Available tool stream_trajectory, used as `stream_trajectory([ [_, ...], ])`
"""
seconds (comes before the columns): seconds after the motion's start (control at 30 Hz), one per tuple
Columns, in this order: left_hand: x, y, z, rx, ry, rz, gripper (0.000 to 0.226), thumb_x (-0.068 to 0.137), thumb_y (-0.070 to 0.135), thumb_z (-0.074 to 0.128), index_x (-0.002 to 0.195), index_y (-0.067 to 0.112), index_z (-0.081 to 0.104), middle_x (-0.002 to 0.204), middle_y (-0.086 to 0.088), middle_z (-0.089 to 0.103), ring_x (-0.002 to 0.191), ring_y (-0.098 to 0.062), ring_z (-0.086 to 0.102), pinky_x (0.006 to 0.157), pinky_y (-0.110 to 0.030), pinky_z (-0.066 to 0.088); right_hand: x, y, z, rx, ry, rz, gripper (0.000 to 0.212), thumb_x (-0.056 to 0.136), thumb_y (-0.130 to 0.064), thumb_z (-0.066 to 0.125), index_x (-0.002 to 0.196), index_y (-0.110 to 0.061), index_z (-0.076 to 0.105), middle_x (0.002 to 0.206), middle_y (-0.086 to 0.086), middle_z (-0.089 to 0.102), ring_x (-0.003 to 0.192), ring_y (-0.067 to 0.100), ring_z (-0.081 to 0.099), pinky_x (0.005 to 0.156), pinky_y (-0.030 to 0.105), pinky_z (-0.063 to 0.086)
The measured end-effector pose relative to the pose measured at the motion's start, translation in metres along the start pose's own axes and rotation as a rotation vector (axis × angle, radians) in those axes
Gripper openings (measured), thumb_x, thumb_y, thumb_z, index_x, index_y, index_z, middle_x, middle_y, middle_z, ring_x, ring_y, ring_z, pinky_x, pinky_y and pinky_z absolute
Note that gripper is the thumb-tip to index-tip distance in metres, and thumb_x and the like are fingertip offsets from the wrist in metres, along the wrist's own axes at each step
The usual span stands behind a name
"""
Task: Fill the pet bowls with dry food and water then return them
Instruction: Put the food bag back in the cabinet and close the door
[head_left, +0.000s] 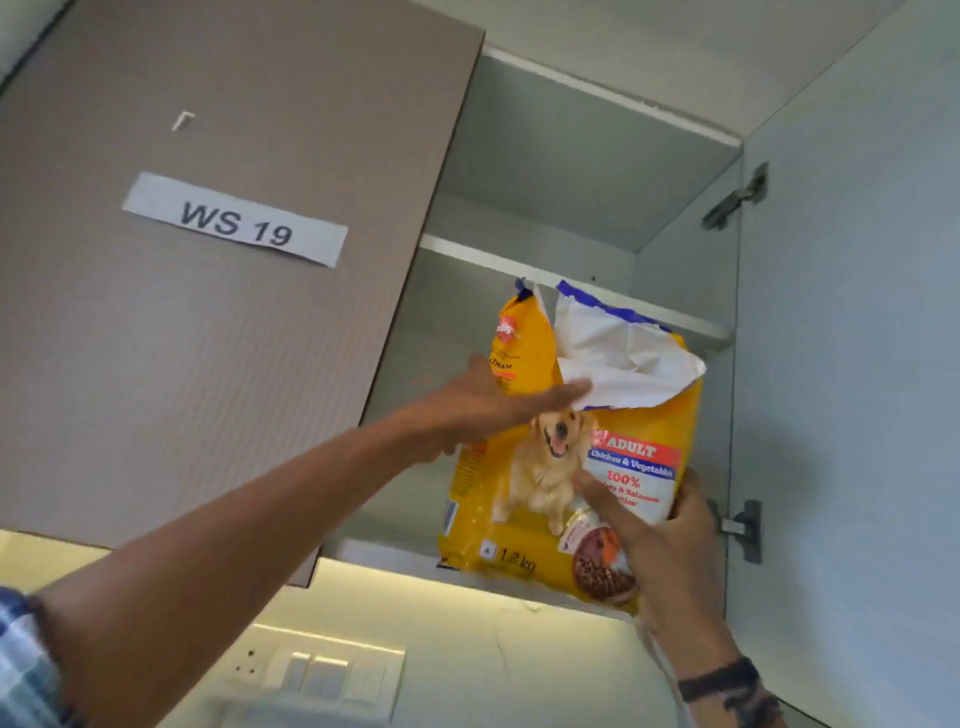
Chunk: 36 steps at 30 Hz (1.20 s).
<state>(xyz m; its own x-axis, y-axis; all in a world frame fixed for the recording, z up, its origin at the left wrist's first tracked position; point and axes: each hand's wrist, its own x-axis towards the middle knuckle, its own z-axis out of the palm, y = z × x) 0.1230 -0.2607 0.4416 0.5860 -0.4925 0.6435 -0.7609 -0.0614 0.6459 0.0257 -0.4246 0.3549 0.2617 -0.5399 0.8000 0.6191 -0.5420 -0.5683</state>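
Head view: the camera looks up into a wall cabinet (545, 156) whose right door (857, 364) is swung wide; the left door (208, 338), closed, bears a paper label (236, 221) reading "WS 19". A yellow dog food bag (524, 551) stands upright at the front edge of the cabinet's bottom shelf (374, 551), its lower corner overhanging the edge a little. Its top is torn open, with a white inner flap folded forward.

The left grip (483, 410) reaches in with straight fingers laid flat across the bag's upper front, the tips touching the white flap; it is not closed round anything. The right grip (670, 551) grasps the bag's lower right side, thumb on the printed front and fingers wrapped behind the edge. Below the cabinet, a switch panel (317, 670) sits on the lit wall.

No pet bowl, water or worktop shows here, so whether any bowl has been filled cannot be told. By my reading this is the food-handling stage: the bag is in hand at the shelf. Nothing here shows pouring, watering or returning of the bowls as done.
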Motion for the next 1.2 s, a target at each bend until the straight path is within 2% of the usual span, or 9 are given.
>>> stream_trajectory([
  [0.13,0.022,-0.043,0.023,0.247,-0.107,-0.052,0.122,0.053,0.070,0.081,0.147,0.028,0.015,0.140,0.002,0.048,0.116,-0.029,0.060,0.077,-0.043,0.060,0.031,0.029,0.014,-0.032,0.029,0.030,0.068,0.056,-0.037,0.091,0.112,-0.022,0.056,0.097,-0.003,0.071,0.079,0.012,0.071,0.057,0.022,0.056],
  [0.27,0.050,-0.090,0.040,0.150,-0.119,-0.016,0.127,0.044,0.065,0.088,0.147,0.035,0.018,0.145,0.005,0.046,0.124,-0.026,0.055,0.091,-0.047,0.057,0.054,0.075,0.034,-0.128,-0.082,0.047,0.071,0.062,-0.031,0.091,0.116,-0.017,0.046,0.104,0.000,0.069,0.083,0.008,0.069,0.053,0.014,0.052],
  [0.47,0.085,-0.131,0.053,0.246,-0.013,0.020,0.104,0.068,0.037,0.086,0.146,0.028,0.018,0.144,-0.001,0.049,0.127,-0.028,0.052,0.103,-0.046,0.047,0.095,0.109,0.033,-0.546,-0.605,0.137,0.112,0.058,-0.040,0.092,0.137,-0.031,0.013,0.131,-0.007,0.050,0.115,0.013,0.058,0.084,0.023,0.055],
  [0.57,0.102,-0.148,0.056,0.334,-0.010,0.036,0.098,0.073,0.042,0.082,0.145,0.023,0.018,0.144,-0.004,0.049,0.127,-0.030,0.052,0.101,-0.040,0.047,0.105,0.124,0.035,-0.708,-0.518,0.115,0.128,0.044,-0.055,0.093,0.140,-0.035,0.012,0.133,0.000,0.044,0.121,0.021,0.053,0.096,0.034,0.051],
  [0.7,0.107,-0.158,0.072,0.627,0.135,0.031,0.091,0.075,0.053,0.076,0.140,0.015,0.023,0.140,-0.008,0.036,0.125,-0.028,0.044,0.094,-0.040,0.048,0.101,0.141,0.058,-0.930,-0.414,0.032,0.104,0.067,-0.038,0.088,0.139,-0.018,0.015,0.123,0.007,0.035,0.121,0.026,0.053,0.091,0.031,0.051],
  [0.8,0.106,-0.154,0.077,0.960,0.209,0.156,0.078,0.081,0.054,0.070,0.136,0.015,0.030,0.136,-0.007,0.038,0.121,-0.026,0.045,0.086,-0.038,0.050,0.098,0.148,0.066,-1.157,-0.649,-0.031,0.073,0.085,-0.026,0.073,0.141,-0.016,0.026,0.132,0.011,0.046,0.118,0.024,0.052,0.096,0.031,0.047],
  [0.9,0.106,-0.157,0.078,0.991,0.049,0.195,0.055,0.095,0.039,0.058,0.138,0.012,0.037,0.134,-0.011,0.050,0.120,-0.031,0.053,0.090,-0.040,0.048,0.099,0.150,0.061,-1.145,-0.798,0.014,0.026,0.090,-0.013,0.060,0.110,-0.018,0.045,0.117,0.006,0.054,0.103,0.021,0.050,0.092,0.032,0.047],
  [1.07,0.101,-0.175,0.078,0.977,-0.098,0.198,0.051,0.100,0.026,0.050,0.144,0.010,0.031,0.145,-0.012,0.032,0.128,-0.032,0.044,0.097,-0.043,0.044,0.092,0.141,0.055,-1.094,-0.940,0.112,0.052,0.101,-0.013,0.045,0.149,-0.019,0.027,0.147,0.009,0.043,0.133,0.026,0.043,0.107,0.029,0.035],
  [1.2,0.093,-0.183,0.075,1.010,-0.197,0.185,0.053,0.101,0.028,0.045,0.147,0.009,0.027,0.148,-0.016,0.027,0.128,-0.038,0.043,0.103,-0.045,0.041,0.080,0.129,0.050,-1.136,-0.913,0.134,0.045,0.103,-0.014,0.035,0.149,-0.018,0.033,0.149,0.009,0.044,0.132,0.028,0.046,0.107,0.029,0.035],
])
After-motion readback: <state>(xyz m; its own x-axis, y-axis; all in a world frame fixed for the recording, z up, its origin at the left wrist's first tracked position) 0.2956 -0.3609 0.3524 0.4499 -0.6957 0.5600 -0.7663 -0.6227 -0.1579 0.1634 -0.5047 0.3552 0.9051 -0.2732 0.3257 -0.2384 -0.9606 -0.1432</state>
